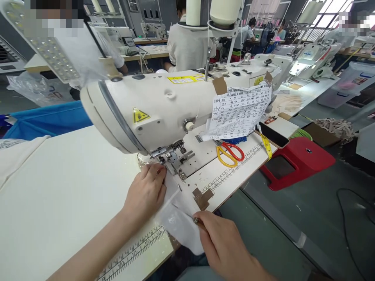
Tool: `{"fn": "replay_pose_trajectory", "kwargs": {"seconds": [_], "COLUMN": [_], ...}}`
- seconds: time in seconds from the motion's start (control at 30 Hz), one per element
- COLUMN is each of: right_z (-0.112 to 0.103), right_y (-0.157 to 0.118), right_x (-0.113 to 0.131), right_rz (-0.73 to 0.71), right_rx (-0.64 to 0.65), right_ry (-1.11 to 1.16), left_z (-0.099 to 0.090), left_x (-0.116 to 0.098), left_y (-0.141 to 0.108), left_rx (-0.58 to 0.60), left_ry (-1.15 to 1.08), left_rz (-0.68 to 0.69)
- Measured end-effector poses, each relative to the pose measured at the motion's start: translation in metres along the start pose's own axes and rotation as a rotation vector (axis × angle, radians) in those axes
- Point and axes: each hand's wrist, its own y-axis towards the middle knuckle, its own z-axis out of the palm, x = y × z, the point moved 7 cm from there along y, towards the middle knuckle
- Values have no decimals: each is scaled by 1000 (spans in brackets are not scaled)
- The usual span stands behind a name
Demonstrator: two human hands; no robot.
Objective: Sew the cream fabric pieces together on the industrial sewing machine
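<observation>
A piece of thin white fabric (178, 224) runs from the needle area of the sewing machine (172, 105) down over the table's front edge. My left hand (146, 189) is beside the presser foot (166, 156), its fingers bent together and gripping the fabric. Closed around the handle of an awl (184, 212), my right hand (224, 242) is at the front edge. The awl's thin metal shaft points left across the fabric. Its handle is mostly hidden in my palm, and the fabric under my left fingers is covered.
Scissors (230, 153) with red and yellow handles lie right of the needle area. A handwritten sheet (238, 111) is taped to the machine. A phone (274, 134) and tape measure (265, 146) lie near the edge, above a red stool (301, 160). Other people work behind.
</observation>
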Motion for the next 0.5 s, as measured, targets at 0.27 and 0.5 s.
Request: {"fn": "replay_pose_trajectory", "kwargs": {"seconds": [0.27, 0.5], "right_z": [-8, -7], "right_y": [2, 7], "right_x": [-5, -2], "right_rz": [-4, -23], "right_rx": [-78, -54], "right_ry": [-100, -189], "left_z": [9, 5], "left_x": [6, -5], "left_y": [-17, -17], "left_rx": [31, -22], "left_ry": [-110, 10], "left_rz": [4, 112]}}
